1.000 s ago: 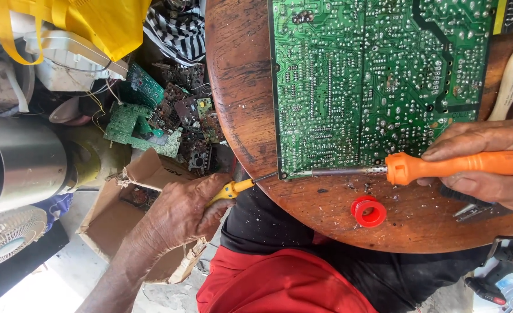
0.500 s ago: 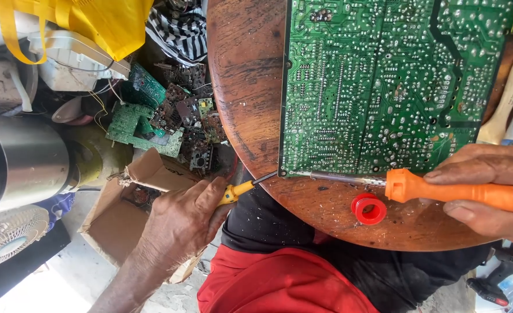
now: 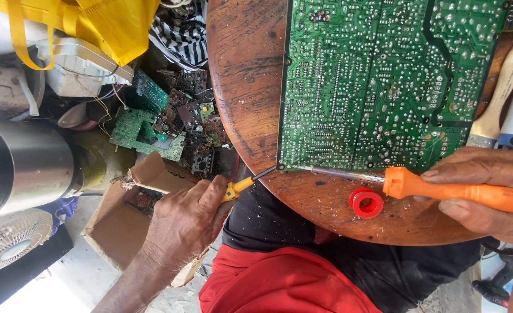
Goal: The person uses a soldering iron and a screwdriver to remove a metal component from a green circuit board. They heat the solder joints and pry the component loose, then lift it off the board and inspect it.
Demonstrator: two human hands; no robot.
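Observation:
A large green circuit board lies solder side up on a round wooden table. My right hand grips an orange-handled soldering iron whose metal shaft reaches left along the board's near edge. My left hand holds a small yellow-handled screwdriver, its tip touching the board's near left corner. A red round spool rests on the wood just below the iron's shaft.
A pile of scrap circuit boards lies left of the table, above an open cardboard box. A shiny metal cylinder, a fan and a yellow bag sit at left. A wooden-handled brush lies at the table's right edge.
The view has shifted so the board and table sit further right. The iron's tip slid left along the board's near edge, and the screwdriver tip came up to the corner.

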